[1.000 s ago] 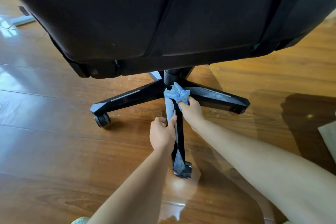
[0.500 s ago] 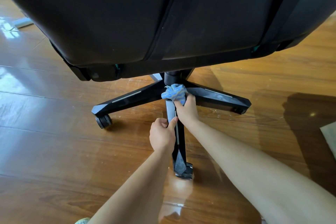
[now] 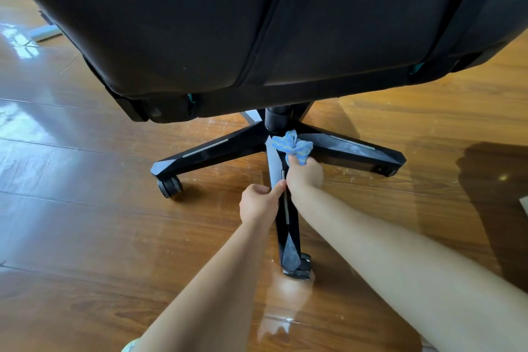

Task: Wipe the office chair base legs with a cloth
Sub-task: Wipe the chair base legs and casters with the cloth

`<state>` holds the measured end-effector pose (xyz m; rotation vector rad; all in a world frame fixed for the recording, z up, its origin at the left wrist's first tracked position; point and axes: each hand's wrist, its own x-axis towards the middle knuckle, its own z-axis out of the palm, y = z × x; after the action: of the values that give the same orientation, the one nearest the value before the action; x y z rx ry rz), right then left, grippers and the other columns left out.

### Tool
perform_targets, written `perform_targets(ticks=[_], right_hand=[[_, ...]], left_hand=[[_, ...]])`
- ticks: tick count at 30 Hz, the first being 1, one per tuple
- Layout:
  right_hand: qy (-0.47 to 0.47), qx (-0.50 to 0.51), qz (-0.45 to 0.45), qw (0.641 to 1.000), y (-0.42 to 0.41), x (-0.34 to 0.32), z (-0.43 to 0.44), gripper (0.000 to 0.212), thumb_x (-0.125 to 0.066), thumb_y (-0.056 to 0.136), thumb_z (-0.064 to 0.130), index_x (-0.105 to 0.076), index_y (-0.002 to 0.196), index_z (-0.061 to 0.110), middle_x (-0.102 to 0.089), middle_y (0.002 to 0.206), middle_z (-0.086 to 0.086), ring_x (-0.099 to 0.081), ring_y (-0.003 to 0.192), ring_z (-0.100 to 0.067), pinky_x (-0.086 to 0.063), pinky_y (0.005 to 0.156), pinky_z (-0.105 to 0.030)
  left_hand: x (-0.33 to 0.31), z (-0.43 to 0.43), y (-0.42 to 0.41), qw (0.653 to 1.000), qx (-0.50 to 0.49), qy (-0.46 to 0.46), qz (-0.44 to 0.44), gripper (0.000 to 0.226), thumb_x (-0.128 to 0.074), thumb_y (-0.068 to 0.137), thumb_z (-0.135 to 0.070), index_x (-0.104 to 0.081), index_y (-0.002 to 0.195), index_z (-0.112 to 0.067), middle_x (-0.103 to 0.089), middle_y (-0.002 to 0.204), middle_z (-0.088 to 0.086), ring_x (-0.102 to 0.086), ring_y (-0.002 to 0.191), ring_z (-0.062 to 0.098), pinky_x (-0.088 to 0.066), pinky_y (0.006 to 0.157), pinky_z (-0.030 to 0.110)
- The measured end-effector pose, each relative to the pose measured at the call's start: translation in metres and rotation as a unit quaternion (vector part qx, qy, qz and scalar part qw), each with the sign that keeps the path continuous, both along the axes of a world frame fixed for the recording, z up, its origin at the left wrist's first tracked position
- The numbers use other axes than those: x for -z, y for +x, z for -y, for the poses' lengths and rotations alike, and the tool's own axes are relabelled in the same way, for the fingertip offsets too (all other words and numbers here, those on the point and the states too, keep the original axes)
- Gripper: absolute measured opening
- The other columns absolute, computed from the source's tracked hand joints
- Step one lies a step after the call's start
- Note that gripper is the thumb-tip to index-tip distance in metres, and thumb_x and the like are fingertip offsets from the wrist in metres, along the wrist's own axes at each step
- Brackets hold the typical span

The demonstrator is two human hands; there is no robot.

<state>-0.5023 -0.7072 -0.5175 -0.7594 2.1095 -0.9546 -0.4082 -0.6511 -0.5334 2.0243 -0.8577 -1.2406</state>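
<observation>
A black office chair stands on the wood floor, its seat back (image 3: 257,23) filling the top of the view. Three legs of its star base show below: a left leg (image 3: 205,151), a right leg (image 3: 357,148) and a near leg (image 3: 288,231) pointing toward me. My left hand (image 3: 258,203) grips the near leg from its left side, thumb on top. My right hand (image 3: 304,174) holds a bunched blue cloth (image 3: 293,146) against the top of the near leg, close to the central column (image 3: 275,120).
Casters sit at the end of the left leg (image 3: 170,187) and the near leg (image 3: 298,268). A white object (image 3: 44,33) lies on the floor at far left. A pale sheet edge (image 3: 524,204) shows at the right border. Glossy floor surrounds the base.
My right hand with the cloth moved up toward the hub, then slid back down and slightly right. My left hand kept its grip on the near leg.
</observation>
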Motion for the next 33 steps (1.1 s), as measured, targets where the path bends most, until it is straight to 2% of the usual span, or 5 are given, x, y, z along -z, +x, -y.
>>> perform_targets(ticks=[4,13,18,25,33], right_hand=[[-0.030,0.060,0.066,0.996,-0.020,-0.011,0.022,0.044,-0.053,0.093,0.000,-0.054,0.133,0.020,-0.064,0.112,-0.003,-0.061,0.088,-0.025,-0.045,0.068,-0.032],[-0.023,-0.242,-0.082,0.967,-0.044,0.025,-0.087,0.016,-0.054,0.098,0.008,-0.064,0.092,0.019,-0.067,0.083,0.004,-0.063,0.074,-0.020,-0.048,0.060,-0.033],[-0.055,-0.201,-0.104,0.972,-0.038,0.025,-0.088,0.028,-0.052,0.095,0.005,-0.051,0.069,0.012,-0.051,0.094,0.000,-0.055,0.082,-0.028,-0.040,0.061,-0.036],[-0.045,-0.095,-0.084,0.991,-0.009,-0.015,-0.014,0.047,-0.050,0.100,0.006,-0.056,0.145,0.020,-0.060,0.141,-0.003,-0.057,0.127,-0.027,-0.050,0.099,-0.039],[-0.023,-0.211,-0.093,0.973,-0.028,-0.022,-0.078,0.032,-0.051,0.090,0.002,-0.068,0.106,0.025,-0.072,0.092,0.007,-0.068,0.080,-0.019,-0.060,0.074,-0.040]], left_hand=[[0.002,0.000,0.003,0.999,-0.017,0.015,-0.026,0.058,-0.079,0.076,-0.070,-0.067,0.107,-0.023,-0.065,0.081,-0.014,-0.058,0.071,0.001,-0.038,0.054,0.021],[0.003,0.007,-0.004,1.000,-0.005,0.007,0.025,0.043,-0.078,0.082,-0.061,-0.053,0.092,-0.028,-0.063,0.091,-0.008,-0.060,0.077,0.009,-0.041,0.056,0.024],[0.000,0.016,-0.002,0.999,0.002,0.044,-0.004,0.045,-0.079,0.082,-0.060,-0.055,0.095,-0.025,-0.064,0.092,-0.004,-0.060,0.077,0.012,-0.039,0.055,0.025],[-0.005,0.017,0.002,0.998,0.007,0.050,0.026,0.046,-0.076,0.085,-0.059,-0.055,0.104,-0.024,-0.060,0.092,-0.007,-0.057,0.076,0.011,-0.040,0.054,0.026],[-0.014,0.025,0.004,0.995,0.027,0.091,-0.005,0.061,-0.076,0.084,-0.059,-0.051,0.117,-0.014,-0.065,0.105,0.002,-0.067,0.096,0.025,-0.055,0.073,0.037]])
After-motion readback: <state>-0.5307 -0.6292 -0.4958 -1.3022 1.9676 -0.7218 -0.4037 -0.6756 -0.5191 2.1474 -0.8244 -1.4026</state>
